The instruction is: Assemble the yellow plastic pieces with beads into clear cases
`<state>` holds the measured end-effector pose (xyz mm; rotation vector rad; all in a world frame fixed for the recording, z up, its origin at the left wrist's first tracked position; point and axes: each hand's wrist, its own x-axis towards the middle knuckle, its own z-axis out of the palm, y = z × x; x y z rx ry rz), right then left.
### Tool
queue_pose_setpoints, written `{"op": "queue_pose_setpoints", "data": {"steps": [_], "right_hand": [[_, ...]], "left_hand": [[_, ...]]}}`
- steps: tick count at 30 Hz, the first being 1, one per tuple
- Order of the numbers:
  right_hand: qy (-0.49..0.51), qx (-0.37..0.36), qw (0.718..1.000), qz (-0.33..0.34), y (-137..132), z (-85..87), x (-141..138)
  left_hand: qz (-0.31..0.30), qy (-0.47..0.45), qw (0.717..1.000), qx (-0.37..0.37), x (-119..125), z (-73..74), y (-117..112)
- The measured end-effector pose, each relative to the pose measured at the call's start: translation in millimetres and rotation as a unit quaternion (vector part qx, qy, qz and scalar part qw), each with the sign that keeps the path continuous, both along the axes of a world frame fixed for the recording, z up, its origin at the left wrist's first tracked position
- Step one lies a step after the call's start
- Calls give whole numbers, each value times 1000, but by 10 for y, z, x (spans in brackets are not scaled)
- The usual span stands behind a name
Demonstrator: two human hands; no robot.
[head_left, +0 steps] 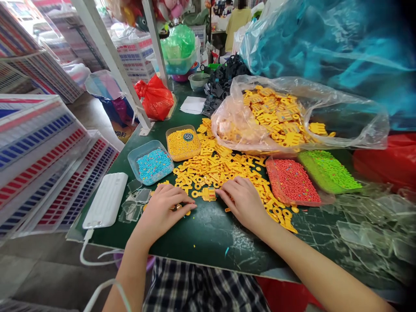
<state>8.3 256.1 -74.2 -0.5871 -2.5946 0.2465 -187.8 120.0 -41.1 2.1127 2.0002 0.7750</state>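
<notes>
My left hand rests palm-down on the green table, its fingers curled over a small yellow plastic piece. My right hand lies beside it with its fingertips on a yellow key-shaped piece filled with coloured beads. A heap of the same yellow pieces spreads just beyond both hands. Around it stand trays of beads: blue, yellow, red and green.
A clear bag of more yellow pieces lies behind the heap. A white power bank and clear plastic lids sit at the left. Stacked striped trays fill the left side, clear lids the right. A person stands far back.
</notes>
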Motion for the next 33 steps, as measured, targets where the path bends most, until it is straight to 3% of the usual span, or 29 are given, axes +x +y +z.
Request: {"op": "queue_pose_setpoints", "data": {"steps": [3, 8, 15, 21, 26, 33], "right_hand": [[0, -7, 1000, 4, -13, 0, 4], [2, -17, 1000, 15, -22, -29, 6], [-7, -15, 1000, 26, -24, -29, 23], [13, -49, 997, 50, -43, -28, 30], [22, -65, 995, 69, -62, -89, -9], [46, -56, 996, 48, -12, -129, -31]], "left_hand": [[-14, 1, 999, -41, 35, 19, -131], [-3, -5, 999, -50, 77, -135, -338], [82, -21, 994, 70, 191, -242, -644], [44, -40, 997, 55, 385, -331, -944], [108, -28, 989, 97, 400, -392, -952], [94, -24, 985, 144, 386, -400, -829]]}}
